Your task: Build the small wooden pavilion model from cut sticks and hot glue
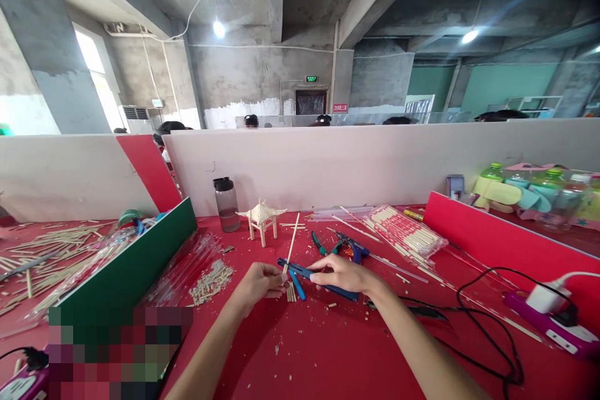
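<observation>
My left hand [260, 285] pinches the lower end of a thin wooden stick [294, 236], which leans upward over the red table. My right hand [341, 271] is closed around a blue hand cutter [344, 292], whose dark jaws meet the stick just above my left fingertips. Whether the blades have bitten in is too small to see. Below the jaws lies a small bundle of short cut sticks [291, 292]. Beyond my hands stands a little pavilion model [263, 217] made of sticks, with a peaked roof and legs.
Cut stick pieces [213, 281] lie in a heap on the left. Green-handled pliers [319, 244] and a blue glue gun [359, 252] lie behind my right hand. Packed sticks [405, 234], a water bottle [227, 205], a power strip [553, 325] and a black cable [506, 331] surround the workspace.
</observation>
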### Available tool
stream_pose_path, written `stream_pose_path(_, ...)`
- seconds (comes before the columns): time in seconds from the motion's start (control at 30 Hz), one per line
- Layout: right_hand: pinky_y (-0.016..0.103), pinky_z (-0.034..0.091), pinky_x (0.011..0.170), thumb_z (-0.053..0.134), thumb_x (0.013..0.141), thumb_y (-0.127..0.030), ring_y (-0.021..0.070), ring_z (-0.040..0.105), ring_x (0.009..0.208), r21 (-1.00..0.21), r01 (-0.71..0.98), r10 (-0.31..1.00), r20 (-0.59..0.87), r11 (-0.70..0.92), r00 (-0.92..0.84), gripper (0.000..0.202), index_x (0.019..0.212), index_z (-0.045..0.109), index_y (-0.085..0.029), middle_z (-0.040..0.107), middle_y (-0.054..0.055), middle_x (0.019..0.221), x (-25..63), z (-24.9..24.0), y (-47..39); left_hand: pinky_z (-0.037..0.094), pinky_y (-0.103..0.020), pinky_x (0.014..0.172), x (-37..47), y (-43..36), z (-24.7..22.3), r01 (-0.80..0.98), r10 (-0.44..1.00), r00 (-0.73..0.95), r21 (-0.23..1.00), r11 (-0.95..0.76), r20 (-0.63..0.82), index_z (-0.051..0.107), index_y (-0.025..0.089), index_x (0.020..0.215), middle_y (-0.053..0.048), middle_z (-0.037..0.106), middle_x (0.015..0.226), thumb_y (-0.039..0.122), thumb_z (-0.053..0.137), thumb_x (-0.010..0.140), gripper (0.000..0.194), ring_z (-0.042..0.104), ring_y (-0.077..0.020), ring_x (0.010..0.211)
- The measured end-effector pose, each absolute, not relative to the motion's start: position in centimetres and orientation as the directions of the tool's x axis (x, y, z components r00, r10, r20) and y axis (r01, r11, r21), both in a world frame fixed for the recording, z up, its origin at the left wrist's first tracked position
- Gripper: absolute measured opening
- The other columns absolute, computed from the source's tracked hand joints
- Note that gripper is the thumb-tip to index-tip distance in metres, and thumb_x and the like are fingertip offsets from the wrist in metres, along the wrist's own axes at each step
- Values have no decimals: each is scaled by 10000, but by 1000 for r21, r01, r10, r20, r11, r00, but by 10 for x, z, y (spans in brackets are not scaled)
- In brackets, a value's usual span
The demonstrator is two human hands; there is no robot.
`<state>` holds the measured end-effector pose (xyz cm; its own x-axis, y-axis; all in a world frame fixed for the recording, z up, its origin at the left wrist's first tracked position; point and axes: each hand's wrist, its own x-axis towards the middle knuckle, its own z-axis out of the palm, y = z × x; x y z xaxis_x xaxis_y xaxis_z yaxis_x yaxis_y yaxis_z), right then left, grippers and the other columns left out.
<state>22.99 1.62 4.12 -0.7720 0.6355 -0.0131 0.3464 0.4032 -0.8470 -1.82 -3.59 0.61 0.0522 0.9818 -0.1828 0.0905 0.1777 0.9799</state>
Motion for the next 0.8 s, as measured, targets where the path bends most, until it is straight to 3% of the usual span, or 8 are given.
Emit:
stream_pose_path(0.47, 241, 355, 624, 493, 928, -370, 140, 497, 645, -802, 371, 644, 23, 468, -765, 301, 864, 679, -142, 601, -4, 704, 220, 23, 20, 552, -281, 652, -20, -31, 1, 74, 986, 15, 983, 167, -168, 704, 111, 668, -58, 682, 621, 463, 888, 551, 414, 659, -160, 593)
stream_pose_path(0.6, 255, 354, 648, 400, 965, -318, 154, 512, 657, -700, 459, 692, 70, 548, -719, 315, 798, 617, -161, 609, 10, 699, 212, 24, 12, 545, -281, 645, -23, -29, -2, 86, 988, 14, 984, 155, -156, 700, 118, 661, -45, 669, 598, 490, 884, 526, 437, 658, -166, 586)
stream_pose_path(0.8, 296, 341, 711, 248, 1032, -406, 222, 610, 810, -504, 630, 768, 112, 591, -631, 480, 808, 611, -186, 708, 105, 857, 199, 22, -3, 539, -289, 670, -27, -28, -2, 133, 992, 3, 983, 126, -127, 702, 120, 686, -47, 679, 629, 558, 850, 528, 489, 659, -176, 616)
